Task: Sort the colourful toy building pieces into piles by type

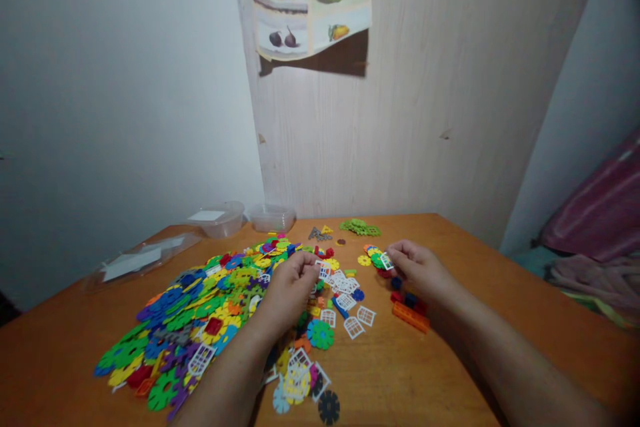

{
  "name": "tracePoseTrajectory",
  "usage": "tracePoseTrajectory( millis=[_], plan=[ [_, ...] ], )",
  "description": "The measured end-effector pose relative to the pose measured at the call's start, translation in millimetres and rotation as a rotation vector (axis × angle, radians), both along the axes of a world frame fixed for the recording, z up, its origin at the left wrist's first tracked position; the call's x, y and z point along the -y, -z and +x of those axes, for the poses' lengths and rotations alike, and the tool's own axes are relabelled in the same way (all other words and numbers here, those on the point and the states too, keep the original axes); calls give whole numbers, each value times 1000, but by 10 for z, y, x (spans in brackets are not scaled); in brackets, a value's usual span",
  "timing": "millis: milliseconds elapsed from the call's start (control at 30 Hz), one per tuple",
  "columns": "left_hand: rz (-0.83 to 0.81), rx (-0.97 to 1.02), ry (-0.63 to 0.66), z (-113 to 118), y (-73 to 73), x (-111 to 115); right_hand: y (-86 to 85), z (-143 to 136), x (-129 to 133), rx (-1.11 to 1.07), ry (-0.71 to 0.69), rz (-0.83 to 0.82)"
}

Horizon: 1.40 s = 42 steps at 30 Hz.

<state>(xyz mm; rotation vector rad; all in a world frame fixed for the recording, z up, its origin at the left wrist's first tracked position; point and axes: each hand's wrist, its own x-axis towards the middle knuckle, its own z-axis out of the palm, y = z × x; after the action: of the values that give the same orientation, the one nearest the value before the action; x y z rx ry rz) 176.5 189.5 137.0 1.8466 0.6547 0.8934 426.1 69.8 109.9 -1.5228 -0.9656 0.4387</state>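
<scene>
Pinching a white window piece (386, 260) in our right hand (420, 270), left hand (290, 287) fingers closed on another (324, 271), we work over an orange bench (450, 373); fruit poster (310, 7), no readable writing.

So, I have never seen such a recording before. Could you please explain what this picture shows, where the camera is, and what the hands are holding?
There is no machine here. A camera worn on a person's head looks forward and down at their two bare hands. The wooden table carries a big pile of colourful plastic interlocking discs, some white window-shaped pieces, a small green group and two clear plastic containers by the wall. The left hand pinches a white window piece. The right hand pinches another white window piece. A fruit poster hangs above.
</scene>
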Motion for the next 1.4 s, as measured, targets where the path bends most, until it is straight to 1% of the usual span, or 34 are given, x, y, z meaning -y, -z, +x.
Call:
tracePoseTrajectory(
  millis=[100,167,267,433,633,733,867,967,1033,1133,1200,1267,1400],
  plan=[
    [-3,-6,-9,-15,-17,-7,-51,158,70,36,213,26],
    [-7,-15,-10,-23,-29,-9,-87,262,119,40,325,27],
    [-16,-12,-5,-27,-37,-8,-122,343,158,5,366,12],
    [-16,0,-2,-32,-35,-28,-120,292,153,2,298,-15],
    [-11,-1,2,-35,-56,-22,-119,153,151,-2,116,-8],
    [-16,1,14,4,-29,56,-137,-57,125,-70,-19,-14],
    [-74,20,71,117,85,155,-154,-484,110,-74,-183,8],
    [-126,31,108,196,169,188,-98,-737,97,-132,-260,38],
    [-188,63,144,230,200,202,-21,-819,64,-215,-301,53],
    [-247,112,173,261,220,208,94,-839,-8,-295,-323,60],
    [-263,125,176,273,228,197,128,-832,-48,-267,-306,46],
    [-276,127,175,278,238,177,116,-842,-75,-185,-283,35],
    [-297,149,192,274,251,150,15,-922,-109,8,-232,4]
  ],
)
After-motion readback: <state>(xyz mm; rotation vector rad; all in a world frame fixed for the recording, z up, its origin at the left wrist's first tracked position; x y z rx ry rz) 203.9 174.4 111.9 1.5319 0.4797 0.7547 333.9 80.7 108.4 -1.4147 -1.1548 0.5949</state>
